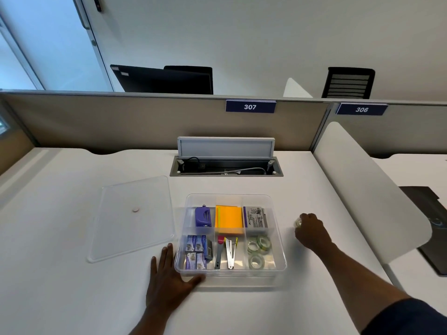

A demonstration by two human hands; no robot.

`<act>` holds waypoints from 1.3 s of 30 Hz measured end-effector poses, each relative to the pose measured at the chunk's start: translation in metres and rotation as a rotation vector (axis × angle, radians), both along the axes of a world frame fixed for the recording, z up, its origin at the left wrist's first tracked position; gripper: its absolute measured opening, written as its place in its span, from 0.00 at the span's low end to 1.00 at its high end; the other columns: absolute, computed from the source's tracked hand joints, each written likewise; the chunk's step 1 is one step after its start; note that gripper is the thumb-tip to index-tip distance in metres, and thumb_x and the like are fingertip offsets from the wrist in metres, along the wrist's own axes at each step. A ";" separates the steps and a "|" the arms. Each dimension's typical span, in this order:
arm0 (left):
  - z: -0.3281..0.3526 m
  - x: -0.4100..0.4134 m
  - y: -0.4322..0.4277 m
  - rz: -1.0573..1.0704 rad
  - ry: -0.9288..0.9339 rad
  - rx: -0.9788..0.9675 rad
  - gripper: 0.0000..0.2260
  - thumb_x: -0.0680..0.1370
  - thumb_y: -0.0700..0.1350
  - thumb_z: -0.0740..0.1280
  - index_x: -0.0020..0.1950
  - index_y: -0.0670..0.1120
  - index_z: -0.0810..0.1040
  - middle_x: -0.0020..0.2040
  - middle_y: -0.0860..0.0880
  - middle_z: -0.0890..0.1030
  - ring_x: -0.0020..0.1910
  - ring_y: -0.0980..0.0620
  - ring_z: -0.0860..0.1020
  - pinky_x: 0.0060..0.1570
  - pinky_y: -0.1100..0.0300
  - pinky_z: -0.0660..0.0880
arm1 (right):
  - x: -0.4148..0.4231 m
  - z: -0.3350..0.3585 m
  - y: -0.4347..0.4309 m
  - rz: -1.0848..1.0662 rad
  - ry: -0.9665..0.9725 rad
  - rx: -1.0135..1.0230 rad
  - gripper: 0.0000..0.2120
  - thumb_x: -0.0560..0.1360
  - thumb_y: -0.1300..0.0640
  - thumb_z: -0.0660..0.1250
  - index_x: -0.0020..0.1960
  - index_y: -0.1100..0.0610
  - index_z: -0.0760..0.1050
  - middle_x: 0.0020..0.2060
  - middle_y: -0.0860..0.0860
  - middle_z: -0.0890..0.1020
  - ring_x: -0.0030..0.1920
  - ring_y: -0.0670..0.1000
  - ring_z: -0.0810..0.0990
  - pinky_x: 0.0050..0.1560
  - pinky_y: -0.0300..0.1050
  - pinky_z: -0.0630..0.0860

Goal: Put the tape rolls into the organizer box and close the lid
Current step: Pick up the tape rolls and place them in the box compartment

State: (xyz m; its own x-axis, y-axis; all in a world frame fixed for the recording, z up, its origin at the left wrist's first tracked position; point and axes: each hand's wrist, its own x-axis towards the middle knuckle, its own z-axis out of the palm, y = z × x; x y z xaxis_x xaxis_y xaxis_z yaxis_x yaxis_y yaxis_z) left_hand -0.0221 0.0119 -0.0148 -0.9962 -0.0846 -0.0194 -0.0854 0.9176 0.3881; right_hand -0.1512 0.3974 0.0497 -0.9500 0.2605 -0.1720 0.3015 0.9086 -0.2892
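A clear organizer box (281, 250) stands open on the white desk. Its near right compartment holds three clear tape rolls (258, 249). To the right of the box, my right hand (310, 232) is closed around another tape roll (298, 223) that rests on or just above the desk; only the roll's left edge shows. My left hand (169, 279) lies flat on the desk against the box's near left corner, thumb along its front wall. The clear lid (133, 216) lies flat on the desk left of the box.
The box's other compartments hold a purple stapler (203, 216), orange sticky notes (229, 220), a grey carton (256, 217), staple boxes (196, 252) and metal tools (227, 251). An open cable hatch (226, 165) sits behind. A white divider panel (367, 189) stands to the right.
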 end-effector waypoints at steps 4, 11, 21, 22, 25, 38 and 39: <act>0.001 0.000 0.000 0.013 -0.021 0.027 0.52 0.63 0.80 0.55 0.77 0.50 0.51 0.78 0.46 0.51 0.76 0.51 0.47 0.74 0.51 0.39 | -0.004 -0.013 0.012 0.080 -0.045 0.061 0.25 0.73 0.60 0.62 0.69 0.59 0.64 0.66 0.62 0.67 0.61 0.67 0.72 0.60 0.55 0.72; -0.002 -0.002 0.000 0.020 -0.014 0.032 0.51 0.63 0.80 0.56 0.76 0.50 0.50 0.78 0.46 0.54 0.76 0.51 0.49 0.73 0.54 0.38 | -0.008 -0.025 0.015 0.092 -0.154 0.058 0.23 0.73 0.56 0.62 0.68 0.52 0.63 0.64 0.55 0.68 0.62 0.62 0.72 0.60 0.56 0.72; 0.002 -0.001 0.001 0.015 0.014 0.038 0.50 0.64 0.78 0.59 0.76 0.49 0.53 0.77 0.45 0.57 0.76 0.49 0.52 0.72 0.57 0.37 | -0.010 -0.015 -0.005 0.069 0.054 -0.025 0.17 0.69 0.65 0.62 0.58 0.63 0.72 0.48 0.64 0.77 0.50 0.66 0.78 0.51 0.53 0.76; 0.001 -0.001 0.001 0.015 0.011 0.038 0.50 0.64 0.78 0.58 0.76 0.49 0.53 0.77 0.45 0.56 0.76 0.50 0.51 0.73 0.55 0.38 | -0.013 -0.010 -0.009 0.092 0.069 -0.041 0.18 0.68 0.66 0.63 0.59 0.64 0.72 0.48 0.65 0.78 0.51 0.66 0.78 0.51 0.53 0.76; -0.002 -0.002 0.000 0.025 -0.001 0.028 0.52 0.63 0.80 0.56 0.77 0.49 0.53 0.78 0.46 0.54 0.76 0.51 0.50 0.75 0.51 0.41 | -0.020 0.014 -0.027 0.227 0.073 -0.063 0.16 0.68 0.63 0.66 0.56 0.64 0.74 0.48 0.60 0.80 0.53 0.62 0.75 0.50 0.46 0.72; -0.003 0.000 -0.002 -0.001 0.013 -0.009 0.50 0.64 0.79 0.55 0.76 0.49 0.54 0.77 0.45 0.56 0.76 0.49 0.51 0.75 0.49 0.44 | 0.035 0.043 -0.089 0.602 -0.160 -0.081 0.16 0.70 0.63 0.67 0.57 0.57 0.75 0.59 0.58 0.77 0.59 0.56 0.76 0.61 0.46 0.74; -0.004 0.000 -0.002 0.001 0.012 -0.016 0.50 0.64 0.79 0.54 0.76 0.49 0.55 0.77 0.44 0.57 0.76 0.49 0.51 0.75 0.48 0.44 | 0.040 0.039 -0.089 0.602 -0.176 -0.076 0.16 0.70 0.63 0.67 0.58 0.57 0.75 0.60 0.58 0.76 0.61 0.57 0.75 0.63 0.47 0.73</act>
State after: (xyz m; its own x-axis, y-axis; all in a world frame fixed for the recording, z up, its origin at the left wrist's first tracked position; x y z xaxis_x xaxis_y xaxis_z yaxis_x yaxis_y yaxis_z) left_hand -0.0218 0.0098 -0.0189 -0.9963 -0.0854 -0.0059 -0.0814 0.9237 0.3745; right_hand -0.1114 0.3081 0.0883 -0.8821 -0.3305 -0.3356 -0.2077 0.9125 -0.3525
